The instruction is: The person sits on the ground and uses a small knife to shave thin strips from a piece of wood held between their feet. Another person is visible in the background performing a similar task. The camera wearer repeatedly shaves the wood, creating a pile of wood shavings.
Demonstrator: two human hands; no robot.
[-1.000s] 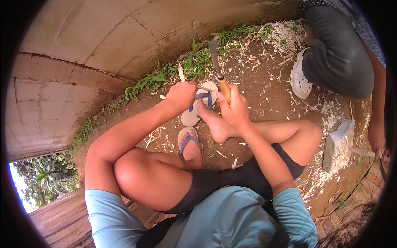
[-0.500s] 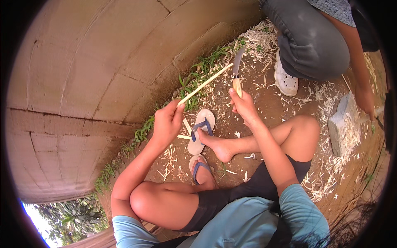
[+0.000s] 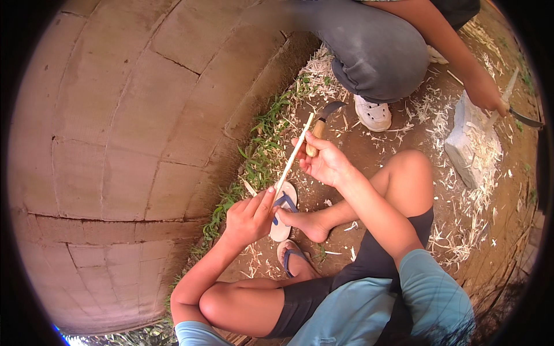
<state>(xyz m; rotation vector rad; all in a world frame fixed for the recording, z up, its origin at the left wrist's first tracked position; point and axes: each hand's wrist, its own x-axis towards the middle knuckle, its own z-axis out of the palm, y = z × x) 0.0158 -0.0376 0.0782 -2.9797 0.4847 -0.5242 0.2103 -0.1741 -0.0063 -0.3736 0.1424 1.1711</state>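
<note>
A thin pale peeled stick [image 3: 292,157] slants up and away from my left hand [image 3: 251,218], whose closed fingers grip its near end. My right hand [image 3: 329,162] holds a small knife [image 3: 317,134] by its light wooden handle, the dark curved blade pointing up and to the right. The stick's upper part passes just left of that handle, against or very near my right fingertips; whether they pinch it I cannot tell. The knife blade is apart from the stick.
A person in grey trousers crouches at the far right, one hand [image 3: 486,92] on a dark-bladed knife [image 3: 524,119]. A grey stone block [image 3: 461,138] lies beneath, amid pale shavings [image 3: 482,155]. A block wall [image 3: 133,115] edged with grass rises on the left; flip-flops [image 3: 281,229] are near my feet.
My right hand has moved left and down to the stick, and its blade has swung to the right. The stick stands steeper. The other person's knife has come into clearer sight.
</note>
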